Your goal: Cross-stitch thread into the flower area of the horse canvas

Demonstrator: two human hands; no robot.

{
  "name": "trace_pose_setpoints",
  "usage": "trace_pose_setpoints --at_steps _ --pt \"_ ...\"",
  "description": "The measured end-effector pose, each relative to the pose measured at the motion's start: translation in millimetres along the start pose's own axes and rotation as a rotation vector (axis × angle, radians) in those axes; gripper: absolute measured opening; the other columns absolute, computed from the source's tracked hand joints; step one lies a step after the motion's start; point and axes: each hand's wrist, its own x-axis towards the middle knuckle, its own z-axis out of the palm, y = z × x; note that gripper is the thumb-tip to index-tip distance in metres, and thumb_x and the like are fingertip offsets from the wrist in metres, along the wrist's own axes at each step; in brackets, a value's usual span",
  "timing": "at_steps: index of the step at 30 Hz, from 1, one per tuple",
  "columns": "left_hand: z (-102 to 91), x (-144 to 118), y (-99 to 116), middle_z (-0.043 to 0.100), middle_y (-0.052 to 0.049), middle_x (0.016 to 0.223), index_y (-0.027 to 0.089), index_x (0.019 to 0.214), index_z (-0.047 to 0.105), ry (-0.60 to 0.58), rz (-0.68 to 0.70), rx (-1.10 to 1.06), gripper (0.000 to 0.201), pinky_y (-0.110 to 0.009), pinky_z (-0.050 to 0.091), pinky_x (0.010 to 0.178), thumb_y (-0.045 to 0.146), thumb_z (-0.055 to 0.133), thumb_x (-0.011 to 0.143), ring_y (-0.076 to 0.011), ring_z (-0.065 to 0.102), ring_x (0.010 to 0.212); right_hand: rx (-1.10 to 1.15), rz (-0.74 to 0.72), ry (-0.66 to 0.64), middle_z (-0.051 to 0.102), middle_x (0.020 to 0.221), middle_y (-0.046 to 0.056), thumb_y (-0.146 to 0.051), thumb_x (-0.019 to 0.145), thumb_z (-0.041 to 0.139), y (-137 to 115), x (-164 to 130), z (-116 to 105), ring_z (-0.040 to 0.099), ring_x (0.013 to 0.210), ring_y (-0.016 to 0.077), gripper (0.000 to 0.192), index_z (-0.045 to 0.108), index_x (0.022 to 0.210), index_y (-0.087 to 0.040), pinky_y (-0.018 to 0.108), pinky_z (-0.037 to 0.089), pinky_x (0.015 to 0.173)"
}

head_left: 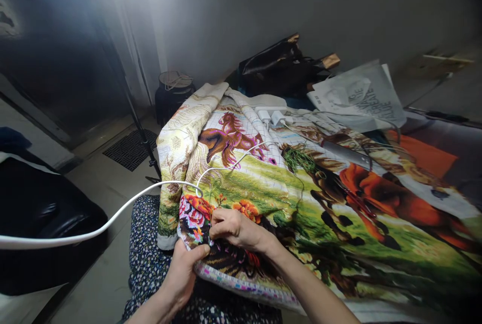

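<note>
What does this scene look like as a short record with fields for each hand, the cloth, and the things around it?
left hand: grips the near edge of the embroidered cloth, thumb on top
right hand: fingers pinched on the cloth by the flower pattern; a needle is too small to confirm
embroidered cloth: horses and flowers on green, draped over the lap and a surface
white cable: runs from the left across the cloth toward the white chargers
green thread bundle: lies on the cloth
black bag: behind the cloth, by the wall

Home room: floor mat [130, 149], black bag [276, 65], phone chargers [271, 115].
</note>
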Motion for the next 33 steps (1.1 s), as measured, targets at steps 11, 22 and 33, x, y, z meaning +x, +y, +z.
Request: trace_pose_setpoints --at_steps 11,22,33 --pt "-0.4 0.7 2.0 0.07 -0.01 0.104 0.016 0.126 0.051 -0.048 -0.017 -0.001 0.062 -0.033 0.045 0.084 0.01 0.067 0.066 -0.0238 0.063 0.095 -0.088 -0.049 -0.047 0.05 0.075 0.002 -0.004 0.084 0.046 -5.8 3.5 -2.5 0.048 0.068 0.0114 0.025 0.066 0.078 -0.016 0.021 0.037 0.061" --pt "-3.4 3.5 5.0 0.067 -0.001 0.074 0.015 0.089 0.064 0.081 -0.071 -0.038 0.03 -0.026 0.045 0.064 0.01 0.069 0.06 -0.0132 0.057 0.065 -0.256 0.01 0.121 0.061 0.083 0.009 -0.009 0.091 0.034 -45.8 -3.8 1.2 0.054 0.076 0.0163 0.024 0.056 0.1 -0.012 0.027 0.044 0.067" --pt "5.8 4.4 -1.5 0.068 -0.002 0.074 0.013 0.09 0.067 0.019 -0.1 -0.125 0.025 -0.028 0.048 0.072 0.019 0.073 0.067 -0.0146 0.061 0.068 -0.664 0.013 0.342 0.062 0.11 0.019 -0.01 0.092 0.036 -66.8 -7.9 30.2 0.06 0.078 0.0186 0.025 0.06 0.087 -0.012 0.029 0.045 0.064"
